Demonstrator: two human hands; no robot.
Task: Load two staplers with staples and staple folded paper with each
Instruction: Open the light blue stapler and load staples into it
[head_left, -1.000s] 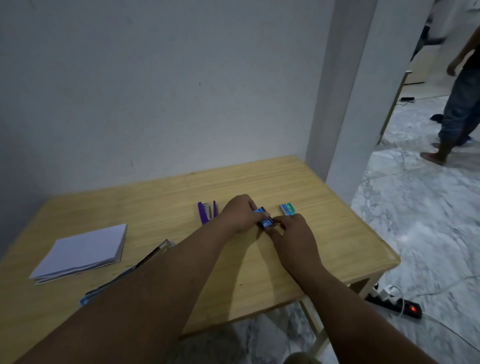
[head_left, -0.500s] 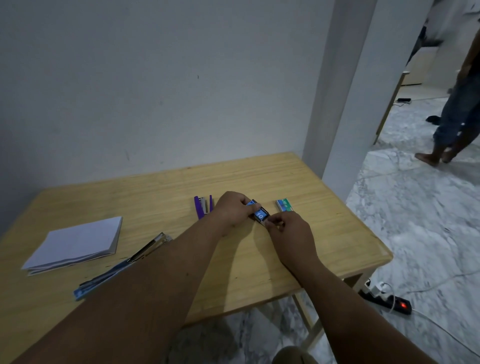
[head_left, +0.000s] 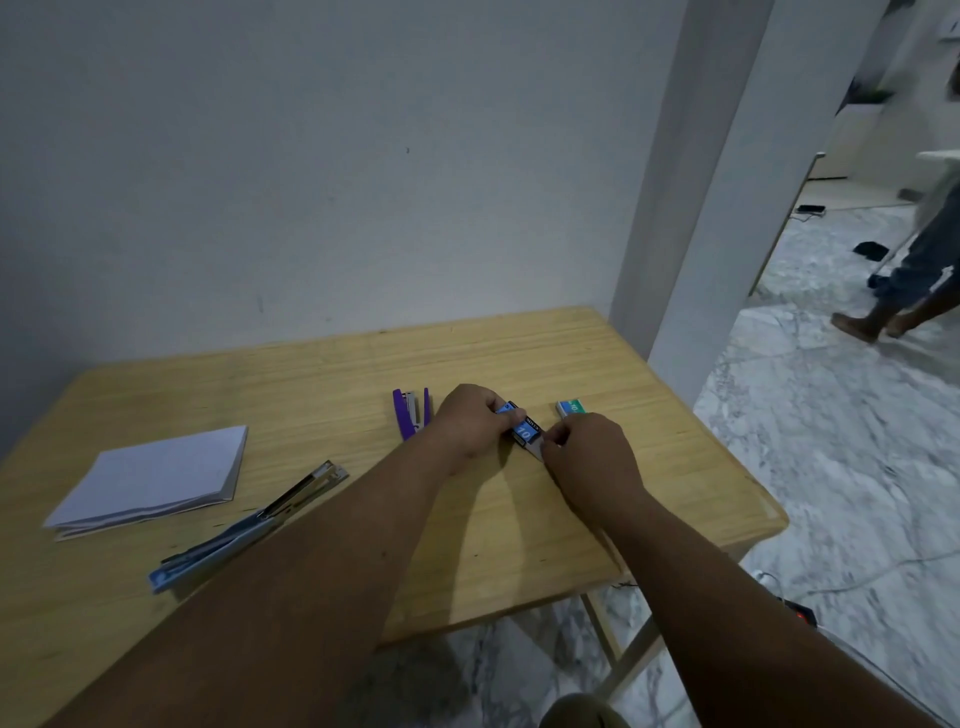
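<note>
I see left hand (head_left: 470, 422) pinning blue staple box (head_left: 521, 427) on desk (head_left: 519, 353); right hand (head_left: 589, 452) fingers pinch its tray end, likely to slide it open.

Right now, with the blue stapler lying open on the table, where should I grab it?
Grip the blue stapler by its long sides at the blue near end, coming from above. It lies flat and opened out, so the sides are free; the metal far end is the staple channel and should stay clear.

Blue staple box (head_left: 523, 429) between purple (head_left: 411, 414), blue staplers (head_left: 244, 530).
</note>
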